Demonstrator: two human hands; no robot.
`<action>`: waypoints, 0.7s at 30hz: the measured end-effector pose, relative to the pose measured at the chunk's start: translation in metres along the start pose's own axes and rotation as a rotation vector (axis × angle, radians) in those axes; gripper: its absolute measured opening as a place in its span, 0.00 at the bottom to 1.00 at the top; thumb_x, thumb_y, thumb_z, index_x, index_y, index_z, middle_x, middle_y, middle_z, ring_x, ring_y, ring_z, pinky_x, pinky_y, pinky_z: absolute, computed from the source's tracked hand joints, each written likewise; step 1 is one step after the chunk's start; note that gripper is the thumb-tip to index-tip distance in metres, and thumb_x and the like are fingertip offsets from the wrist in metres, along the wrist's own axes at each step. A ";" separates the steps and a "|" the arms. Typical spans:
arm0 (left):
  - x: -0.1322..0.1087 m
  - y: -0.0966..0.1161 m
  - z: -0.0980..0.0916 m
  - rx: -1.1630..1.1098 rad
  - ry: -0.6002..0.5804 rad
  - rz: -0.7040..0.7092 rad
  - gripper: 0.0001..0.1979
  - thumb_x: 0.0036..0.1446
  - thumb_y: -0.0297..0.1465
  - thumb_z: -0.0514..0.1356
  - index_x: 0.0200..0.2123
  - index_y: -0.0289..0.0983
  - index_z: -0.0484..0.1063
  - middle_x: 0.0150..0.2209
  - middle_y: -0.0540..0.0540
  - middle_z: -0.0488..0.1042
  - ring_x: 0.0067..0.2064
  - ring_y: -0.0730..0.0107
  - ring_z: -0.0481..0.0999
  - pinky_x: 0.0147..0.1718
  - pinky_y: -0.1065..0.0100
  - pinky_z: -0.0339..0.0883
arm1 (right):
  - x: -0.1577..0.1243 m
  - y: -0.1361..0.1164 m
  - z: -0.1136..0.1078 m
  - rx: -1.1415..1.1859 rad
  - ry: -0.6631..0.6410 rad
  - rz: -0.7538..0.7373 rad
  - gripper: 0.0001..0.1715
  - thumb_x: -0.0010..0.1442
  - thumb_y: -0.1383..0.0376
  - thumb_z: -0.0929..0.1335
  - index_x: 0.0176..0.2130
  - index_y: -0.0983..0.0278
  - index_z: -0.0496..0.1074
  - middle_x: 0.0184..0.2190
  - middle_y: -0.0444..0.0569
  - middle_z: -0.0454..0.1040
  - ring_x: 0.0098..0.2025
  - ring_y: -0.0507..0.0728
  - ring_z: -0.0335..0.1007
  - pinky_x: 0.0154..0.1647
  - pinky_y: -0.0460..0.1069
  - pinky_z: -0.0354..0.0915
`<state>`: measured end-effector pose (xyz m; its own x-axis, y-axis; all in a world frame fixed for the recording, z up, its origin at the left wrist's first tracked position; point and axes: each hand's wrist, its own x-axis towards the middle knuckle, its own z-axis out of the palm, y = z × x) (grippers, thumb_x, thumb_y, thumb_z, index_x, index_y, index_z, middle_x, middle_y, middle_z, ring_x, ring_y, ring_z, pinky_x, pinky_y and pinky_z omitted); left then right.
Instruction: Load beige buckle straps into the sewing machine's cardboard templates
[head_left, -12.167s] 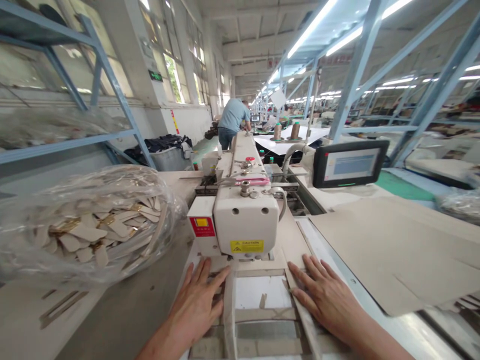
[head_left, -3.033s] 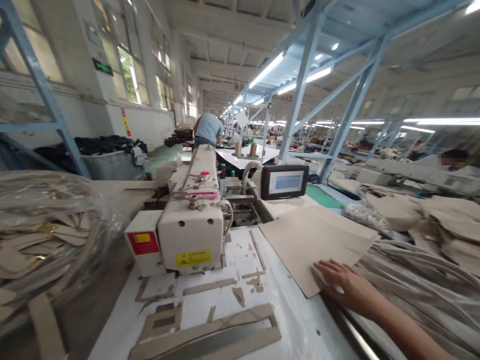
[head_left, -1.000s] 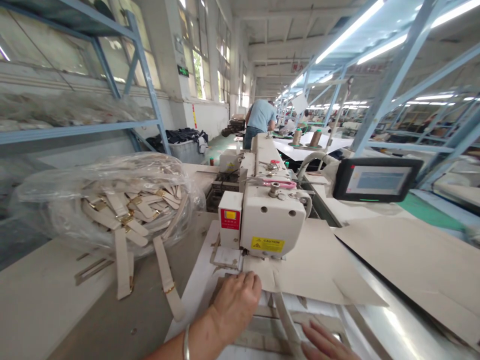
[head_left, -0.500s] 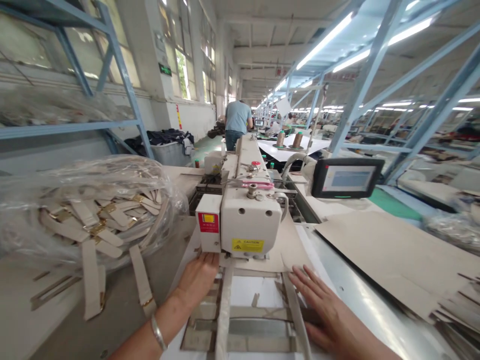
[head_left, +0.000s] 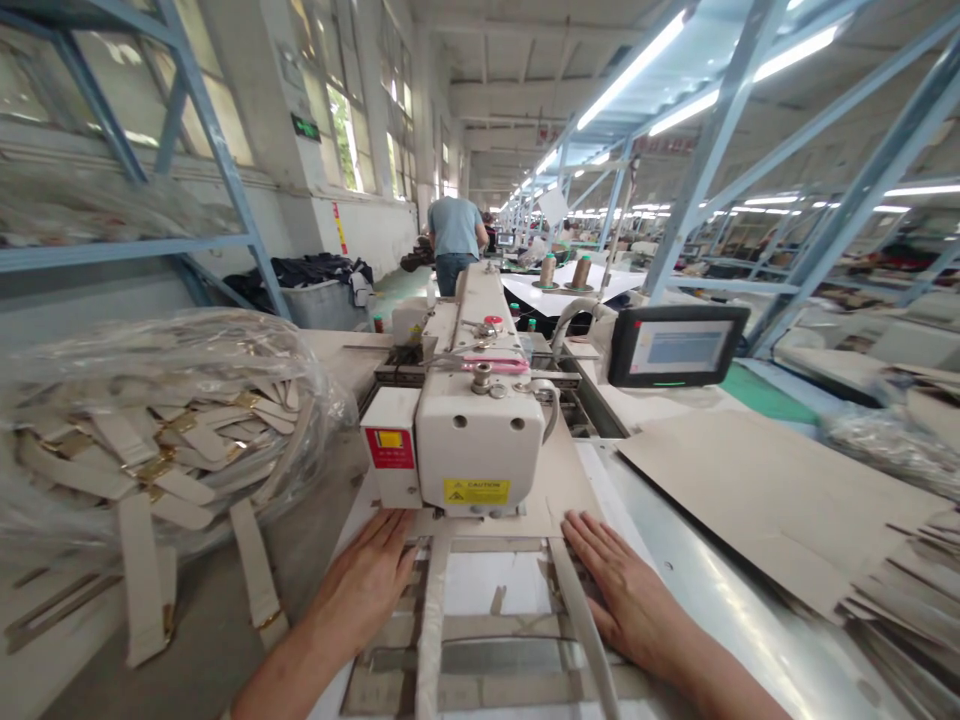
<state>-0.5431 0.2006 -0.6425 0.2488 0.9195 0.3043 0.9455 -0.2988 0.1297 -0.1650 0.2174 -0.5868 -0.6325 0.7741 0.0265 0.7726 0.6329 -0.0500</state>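
Change: While half a second earlier the left hand curled at the sewing machine base, it now lay flatter, drawn nearer the counter's front edge.
Left hand: fingers spread, flat on the frame, gripping nothing.
Right hand: open, palm down beside the right strap.
Straps: running under the machine head, between both hands.

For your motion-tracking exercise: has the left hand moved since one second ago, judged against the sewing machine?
Yes. The left hand then lay flat just below the sewing machine head's middle; now it lies lower and further left, below the red label, beside the left strap.
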 end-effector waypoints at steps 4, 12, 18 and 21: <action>-0.008 -0.009 0.014 0.018 0.058 0.017 0.26 0.70 0.39 0.47 0.61 0.29 0.70 0.60 0.33 0.74 0.62 0.50 0.74 0.61 0.50 0.72 | -0.004 -0.009 0.001 -0.008 -0.001 0.038 0.39 0.71 0.58 0.61 0.72 0.75 0.52 0.71 0.64 0.47 0.73 0.70 0.42 0.70 0.69 0.53; -0.010 -0.015 0.022 0.121 0.119 0.088 0.31 0.71 0.42 0.43 0.57 0.26 0.74 0.57 0.30 0.76 0.59 0.48 0.77 0.57 0.49 0.76 | -0.005 -0.022 -0.004 0.039 -0.023 0.258 0.40 0.70 0.46 0.63 0.70 0.68 0.60 0.71 0.75 0.43 0.72 0.77 0.31 0.69 0.72 0.50; -0.008 -0.012 0.016 0.129 0.094 0.034 0.33 0.71 0.43 0.41 0.56 0.25 0.74 0.56 0.30 0.77 0.59 0.49 0.77 0.58 0.49 0.75 | -0.004 -0.021 -0.003 -0.050 -0.033 0.205 0.41 0.68 0.54 0.66 0.72 0.67 0.55 0.71 0.73 0.44 0.72 0.75 0.32 0.70 0.70 0.49; -0.008 -0.008 0.011 0.110 0.060 -0.009 0.30 0.70 0.41 0.44 0.57 0.25 0.73 0.57 0.30 0.77 0.60 0.48 0.75 0.59 0.49 0.74 | -0.004 -0.020 -0.001 -0.126 0.006 0.176 0.43 0.66 0.56 0.68 0.73 0.63 0.52 0.70 0.75 0.48 0.71 0.77 0.39 0.69 0.70 0.52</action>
<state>-0.5505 0.1985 -0.6561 0.2306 0.9041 0.3599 0.9657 -0.2580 0.0292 -0.1776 0.2020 -0.5854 -0.4875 0.8724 0.0345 0.8719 0.4845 0.0708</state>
